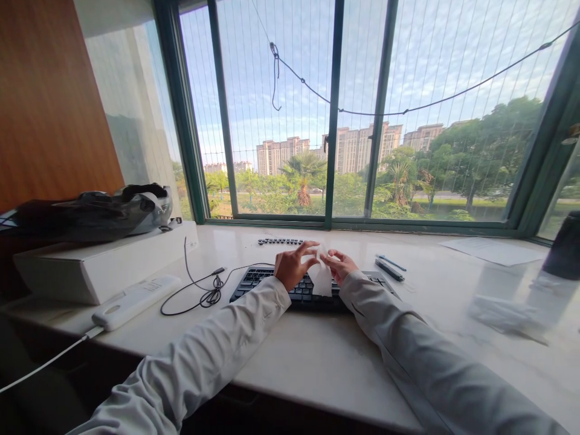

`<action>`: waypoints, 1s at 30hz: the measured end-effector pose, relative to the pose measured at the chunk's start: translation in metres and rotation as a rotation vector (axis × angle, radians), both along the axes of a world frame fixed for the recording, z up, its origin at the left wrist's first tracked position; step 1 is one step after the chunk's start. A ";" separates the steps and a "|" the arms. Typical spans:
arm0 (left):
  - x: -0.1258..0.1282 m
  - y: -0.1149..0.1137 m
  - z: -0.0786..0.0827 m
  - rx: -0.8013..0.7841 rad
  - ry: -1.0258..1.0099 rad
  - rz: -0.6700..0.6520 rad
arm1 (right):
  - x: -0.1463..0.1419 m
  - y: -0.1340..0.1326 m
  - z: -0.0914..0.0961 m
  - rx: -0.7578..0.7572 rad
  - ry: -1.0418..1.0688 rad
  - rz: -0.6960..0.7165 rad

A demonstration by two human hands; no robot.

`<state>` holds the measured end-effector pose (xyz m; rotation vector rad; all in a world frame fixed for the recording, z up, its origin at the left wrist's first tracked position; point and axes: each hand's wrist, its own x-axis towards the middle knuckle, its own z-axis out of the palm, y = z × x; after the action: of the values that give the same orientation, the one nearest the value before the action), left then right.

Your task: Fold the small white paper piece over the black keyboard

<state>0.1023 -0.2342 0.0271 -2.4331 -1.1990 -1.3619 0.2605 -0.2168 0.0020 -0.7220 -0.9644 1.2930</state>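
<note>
Above the black keyboard (263, 278), a thin white tissue (322, 281) hangs between my hands. My right hand (339, 266) pinches its upper part in bent fingers. From the other side, the thumb and index finger of my left hand (292, 266) close on the tissue's top edge. Whether anything small is wrapped in it is hidden. Both forearms, in light grey sleeves, cover part of the keyboard's front and right end. Just behind the keyboard lies a row of loose black keycaps (280, 241).
A coiled black cable (212, 295) and a white power strip (136, 302) lie left, before a white box (90, 266) with a dark bag (99, 211) on top. Right are a dark pen-like tool (389, 270), a thin blue stick (392, 262), clear plastic (507, 314) and paper (493, 251).
</note>
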 end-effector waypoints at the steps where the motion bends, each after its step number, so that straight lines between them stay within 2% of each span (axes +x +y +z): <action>1: 0.000 0.000 0.000 0.003 0.002 -0.001 | 0.000 0.000 0.000 0.006 -0.006 -0.008; 10: -0.001 0.001 0.000 0.023 0.038 -0.023 | 0.001 -0.001 0.002 0.052 -0.029 -0.014; 17: 0.000 0.002 -0.001 0.056 0.050 0.035 | 0.005 0.007 -0.002 -0.003 -0.042 -0.111; 23: 0.002 0.000 -0.001 0.068 0.053 0.076 | 0.007 0.009 -0.003 0.038 -0.017 -0.156; 27: 0.001 0.001 -0.001 0.078 0.048 0.097 | 0.006 0.010 -0.001 0.010 -0.020 -0.145; 30: 0.000 0.002 0.000 0.064 0.039 0.135 | 0.003 0.009 0.003 -0.036 0.011 -0.065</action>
<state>0.1021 -0.2318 0.0267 -2.2796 -1.2647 -1.2894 0.2631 -0.2080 0.0055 -0.7678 -0.9036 1.2591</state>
